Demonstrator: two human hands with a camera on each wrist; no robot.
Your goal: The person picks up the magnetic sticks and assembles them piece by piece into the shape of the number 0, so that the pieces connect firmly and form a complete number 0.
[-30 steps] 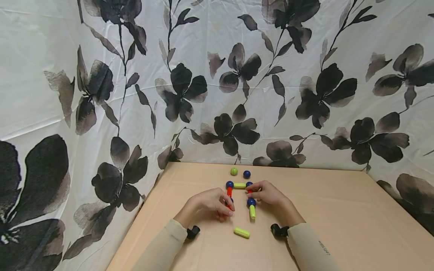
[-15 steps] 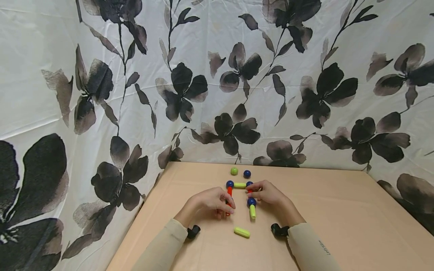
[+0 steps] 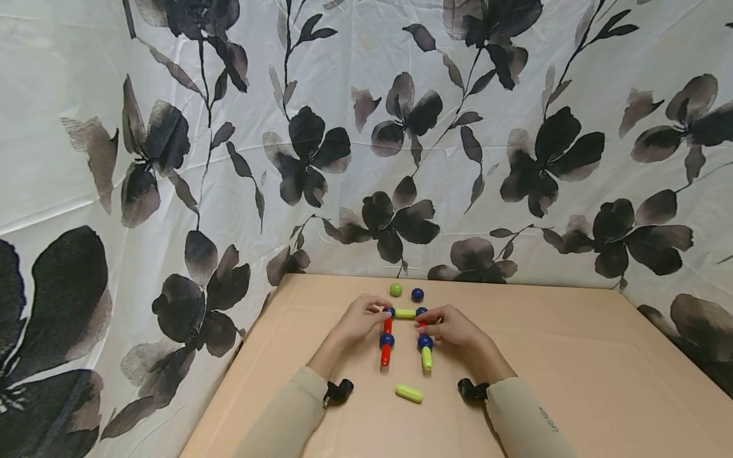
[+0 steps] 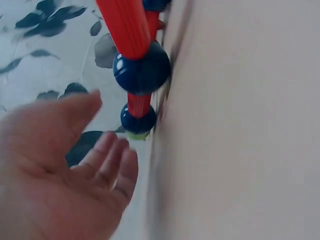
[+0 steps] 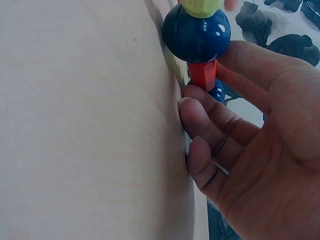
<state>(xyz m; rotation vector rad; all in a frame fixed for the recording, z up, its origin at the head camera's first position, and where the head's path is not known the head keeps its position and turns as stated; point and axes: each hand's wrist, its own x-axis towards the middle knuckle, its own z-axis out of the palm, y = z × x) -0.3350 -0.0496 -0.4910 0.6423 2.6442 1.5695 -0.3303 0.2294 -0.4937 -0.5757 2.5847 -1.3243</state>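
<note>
Toy building rods and balls are joined in a three-sided frame on the table. A yellow-green rod (image 3: 405, 313) forms its far side. The left side has red rods (image 3: 385, 355) with a blue ball (image 3: 387, 340) between them. My left hand (image 3: 359, 318) is at the far-left blue ball (image 4: 138, 118); in the left wrist view, thumb and fingers stand apart beside it. On the right side, my right hand (image 3: 455, 327) pinches a red rod (image 5: 202, 75) between thumb and fingers. That rod joins a near blue ball (image 5: 197, 34), which carries another yellow-green rod (image 3: 426, 359).
A loose yellow-green rod (image 3: 409, 394) lies on the table (image 3: 572, 369) nearer the person. Behind the frame sit a green ball (image 3: 396, 290) and a blue ball (image 3: 417, 294). A flower-patterned cloth (image 3: 366, 172) hangs at the table's far edge.
My left hand has moved from the frame's lower-left red rod up to the far-left blue ball, leaving that rod in view, attached below the middle ball. The right hand has stayed put.
</note>
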